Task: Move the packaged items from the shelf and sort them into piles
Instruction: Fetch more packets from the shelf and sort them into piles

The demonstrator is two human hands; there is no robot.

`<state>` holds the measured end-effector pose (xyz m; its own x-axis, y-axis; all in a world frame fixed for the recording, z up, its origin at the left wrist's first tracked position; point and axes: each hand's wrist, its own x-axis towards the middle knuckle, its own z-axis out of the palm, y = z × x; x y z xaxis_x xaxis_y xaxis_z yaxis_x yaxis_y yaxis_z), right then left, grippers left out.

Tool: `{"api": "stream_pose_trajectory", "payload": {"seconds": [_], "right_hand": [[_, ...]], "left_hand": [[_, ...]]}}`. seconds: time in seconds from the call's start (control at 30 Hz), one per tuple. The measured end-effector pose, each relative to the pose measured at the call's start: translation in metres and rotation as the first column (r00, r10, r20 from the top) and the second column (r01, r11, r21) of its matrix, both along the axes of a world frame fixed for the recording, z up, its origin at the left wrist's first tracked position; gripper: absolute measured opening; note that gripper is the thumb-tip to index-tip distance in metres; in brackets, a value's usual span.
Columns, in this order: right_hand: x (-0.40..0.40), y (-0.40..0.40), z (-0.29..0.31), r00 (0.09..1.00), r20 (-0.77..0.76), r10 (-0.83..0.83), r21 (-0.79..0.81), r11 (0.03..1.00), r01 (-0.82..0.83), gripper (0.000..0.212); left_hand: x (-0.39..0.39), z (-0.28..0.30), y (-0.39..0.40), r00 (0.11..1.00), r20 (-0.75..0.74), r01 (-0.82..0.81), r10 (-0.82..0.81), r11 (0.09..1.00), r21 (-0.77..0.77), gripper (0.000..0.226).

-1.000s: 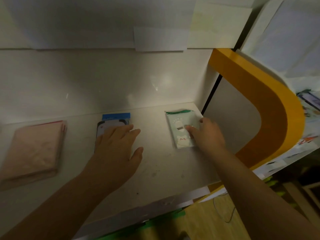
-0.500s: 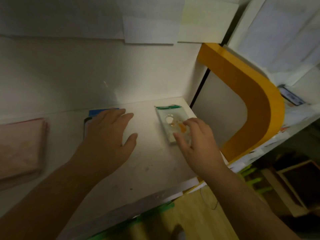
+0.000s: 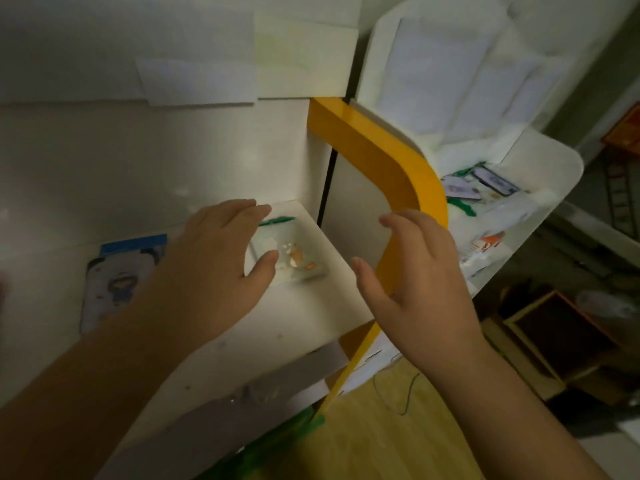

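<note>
Here green-topped packet (image 3: 294, 252) lies under left fingers (image 3: 239, 216)

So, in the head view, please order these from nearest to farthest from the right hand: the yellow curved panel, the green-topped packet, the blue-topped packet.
1. Yellow curved panel: directly behind the right hand, overlapping it in the view.
2. Green-topped packet: to its left, on the shelf's right end, beside the left hand.
3. Blue-topped packet: farthest, left of the left hand.
</note>
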<state>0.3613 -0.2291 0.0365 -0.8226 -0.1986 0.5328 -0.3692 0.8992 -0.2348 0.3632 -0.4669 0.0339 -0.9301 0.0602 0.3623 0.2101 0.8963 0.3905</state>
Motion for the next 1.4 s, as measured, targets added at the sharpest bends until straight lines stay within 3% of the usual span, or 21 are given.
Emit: {"api": "stream_pose_trajectory", "payload": {"seconds": [0.37,0.6,0.83,1.0,1.4], "right_hand": [[0.005,0.135,-0.009,0.993,0.091,-0.080,0.015,0.997,0.079,0.052],[0.009,0.231,-0.018,0.991,0.117,-0.057,-0.007,0.998,0.059,0.046],[0.012,0.305,-0.024,0.984,0.179,-0.024,0.027,0.999,0.019,0.045],[0.012,0.341,-0.024,0.980,0.198,-0.030,0.023,0.999,0.026,0.045],[-0.016,0.391,-0.032,0.958,0.266,-0.109,0.099,0.991,0.086,0.053]], "left_hand": [[0.025,0.030,0.149,0.983,-0.095,0.147,-0.154,0.986,-0.084,0.045],[0.034,0.029,0.240,0.996,-0.059,0.059,-0.068,0.989,-0.135,0.053],[0.024,0.013,0.322,0.999,0.040,0.020,-0.018,0.998,-0.052,0.056],[0.011,0.000,0.362,0.992,0.129,0.013,-0.008,0.999,-0.039,0.057],[-0.047,-0.011,0.413,0.985,0.164,0.067,-0.059,0.997,-0.049,0.054]]}}
